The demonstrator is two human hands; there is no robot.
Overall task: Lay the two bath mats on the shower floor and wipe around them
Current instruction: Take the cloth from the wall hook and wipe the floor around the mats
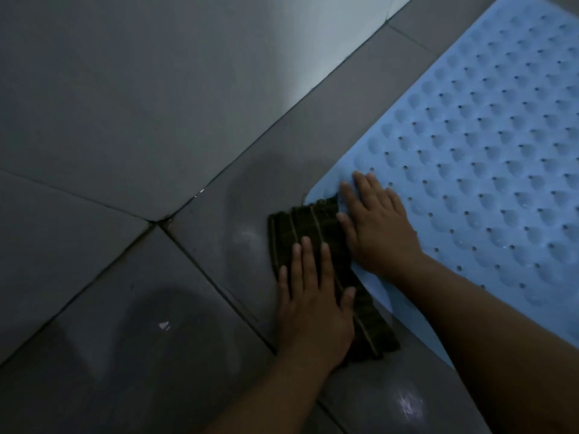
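Note:
A light blue rubber bath mat [488, 158] with rows of dimples and small holes lies flat on the grey tiled floor [219, 270] at the right. A dark green striped cloth [300, 227] lies on the floor along the mat's near-left edge. My left hand [313, 305] presses flat on the cloth, fingers straight. My right hand [376, 223] rests flat on the mat's corner, fingers spread, its thumb side touching the cloth. Only one mat is in view.
Grey tiled walls [141, 89] meet the floor in a corner at the left. Grout lines cross the floor, which shines with bright reflections near the bottom. Bare tile lies left of the cloth.

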